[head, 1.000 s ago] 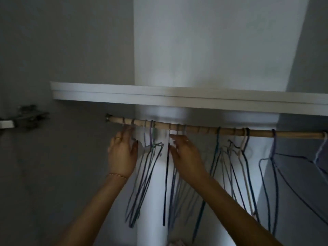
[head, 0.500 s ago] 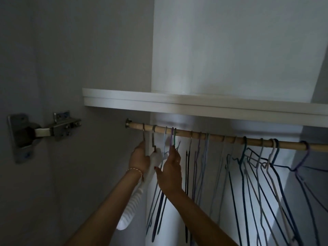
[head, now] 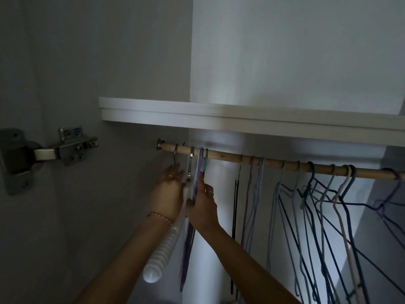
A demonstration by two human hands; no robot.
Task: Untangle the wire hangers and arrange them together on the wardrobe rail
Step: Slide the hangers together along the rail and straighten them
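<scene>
Both hands are up at the left end of the round wooden wardrobe rail (head: 285, 164), just under the white shelf (head: 241, 119). Left hand (head: 168, 191): fingers straight, flat against the left side of a bunch of thin wire hangers (head: 198, 172), not curled round anything I can see. Right hand (head: 202, 205): fingers extended up along the bunch's right side, pressing it toward the left hand; no clear pinch visible. One white ribbed plastic hanger (head: 163, 249) sits between the two hands, its arm running down past the left wrist. Hooks at the hands: roughly 4, blur prevents an exact count. Right of the right hand: about 3 more wire hangers hanging near, then a looser tangled group of about 7, dark blue, pale blue, cream, purple (head: 328, 205), well apart. Left of the left hand: 1 metal door hinge (head: 65, 150).
</scene>
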